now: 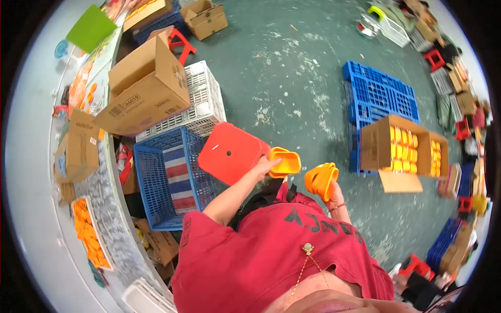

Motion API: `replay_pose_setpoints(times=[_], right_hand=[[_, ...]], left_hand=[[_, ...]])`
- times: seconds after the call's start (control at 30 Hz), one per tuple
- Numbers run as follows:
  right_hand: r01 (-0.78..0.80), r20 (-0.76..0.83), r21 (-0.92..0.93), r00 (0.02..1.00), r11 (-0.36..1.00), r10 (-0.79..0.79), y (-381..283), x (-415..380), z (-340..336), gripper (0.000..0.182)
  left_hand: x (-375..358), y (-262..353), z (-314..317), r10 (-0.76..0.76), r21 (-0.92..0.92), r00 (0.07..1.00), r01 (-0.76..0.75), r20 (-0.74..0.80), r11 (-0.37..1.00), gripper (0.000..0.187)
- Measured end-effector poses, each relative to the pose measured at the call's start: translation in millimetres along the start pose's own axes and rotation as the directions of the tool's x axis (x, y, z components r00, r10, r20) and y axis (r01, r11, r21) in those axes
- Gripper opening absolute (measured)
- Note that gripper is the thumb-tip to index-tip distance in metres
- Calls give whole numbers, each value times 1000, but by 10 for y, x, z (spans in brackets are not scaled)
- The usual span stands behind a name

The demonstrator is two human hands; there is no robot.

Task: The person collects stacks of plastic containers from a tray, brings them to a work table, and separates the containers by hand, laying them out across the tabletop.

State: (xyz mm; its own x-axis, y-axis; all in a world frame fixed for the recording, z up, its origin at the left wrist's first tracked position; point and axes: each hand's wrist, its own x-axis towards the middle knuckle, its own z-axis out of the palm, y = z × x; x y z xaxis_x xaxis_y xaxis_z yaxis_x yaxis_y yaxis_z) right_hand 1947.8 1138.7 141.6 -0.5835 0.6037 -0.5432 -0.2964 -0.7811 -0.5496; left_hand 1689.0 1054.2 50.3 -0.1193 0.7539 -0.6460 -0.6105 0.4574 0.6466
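Observation:
My left hand (265, 166) grips small yellow-orange plastic containers (286, 163), their open side up; at least two seem nested. My right hand (335, 197) is closed around a stack of similar yellow-orange plastic pieces (319, 178), tilted and apart from the left ones. Most of the fingers on both hands are hidden behind the pieces. A red plastic stool (229, 151) stands just beyond my left hand, with a small hole in its seat.
To the left are a blue crate (148, 193), a white crate (213, 99) and an open carton (148, 94) beside a long table (122, 245). At right, a carton of yellow pieces (376, 141) rests on blue pallets (383, 88). Green floor (292, 68) lies between.

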Motion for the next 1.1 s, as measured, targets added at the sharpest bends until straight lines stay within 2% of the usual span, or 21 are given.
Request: replay_pose_setpoints(times=[0.03,0.1,0.17,0.23,0.3,0.33,0.4,0.43,0.5,0.63,0.73,0.83,0.87,0.9,0.97,1.03,1.1], right_hand=[[26,-1,1,1000,1000,-26,-254,117,-77,54],[79,-48,108,996,991,-74,-629,530,-526,56],[120,-41,234,993,965,-113,-1079,770,-604,58],[35,-94,197,995,980,-17,-1469,1246,-933,58],[-45,-58,117,997,992,52,-1869,1796,-1006,56],[-63,-47,104,997,993,68,-2007,2139,-1024,56],[-158,-13,16,987,987,158,-2428,2926,-900,50],[-163,122,43,980,986,157,-2590,3290,-778,47],[-204,130,27,971,979,199,-2936,3846,-166,43],[-335,213,-59,916,940,340,-3362,4879,816,39],[-408,289,-94,862,908,417,-3365,5638,1384,39],[-483,326,-122,806,867,495,-3198,6355,1862,35],[-512,314,-158,785,845,534,-3133,6617,1974,37],[-516,317,-172,778,839,543,-3092,6841,2189,37],[-539,268,-197,774,819,574,-3042,7182,2584,44],[-551,237,-273,756,789,610,-3041,7616,3044,44],[-519,247,-296,770,802,589,-3062,7993,3540,44]], left_hand=[[144,187,170,-19,48,999,17,26,999,48],[431,523,457,-28,94,999,26,24,995,49],[720,884,691,-37,141,999,32,33,990,51],[1047,1256,844,25,161,1000,-26,11,987,52],[1471,1529,843,57,129,997,-50,-46,990,51],[1676,1657,803,113,76,993,-111,-20,991,49],[1986,1825,830,250,-122,968,-252,-30,960,42],[2098,1922,848,274,-133,961,-278,-48,951,42],[2246,2059,898,222,-431,955,-287,-197,855,44],[2442,2462,786,168,-408,928,-303,-334,861,45],[2759,2800,492,93,-551,907,-328,-410,767,43],[3304,3167,41,63,-589,863,-394,-502,706,43],[3495,3325,-155,75,-569,864,-391,-498,723,42],[3579,3662,-341,78,-573,859,-403,-506,714,42],[3688,4261,-661,1,-488,853,-301,-523,820,41],[3860,4727,-1123,119,-446,833,-404,-541,799,43],[3811,5314,-1466,140,-406,810,-426,-570,809,40]])
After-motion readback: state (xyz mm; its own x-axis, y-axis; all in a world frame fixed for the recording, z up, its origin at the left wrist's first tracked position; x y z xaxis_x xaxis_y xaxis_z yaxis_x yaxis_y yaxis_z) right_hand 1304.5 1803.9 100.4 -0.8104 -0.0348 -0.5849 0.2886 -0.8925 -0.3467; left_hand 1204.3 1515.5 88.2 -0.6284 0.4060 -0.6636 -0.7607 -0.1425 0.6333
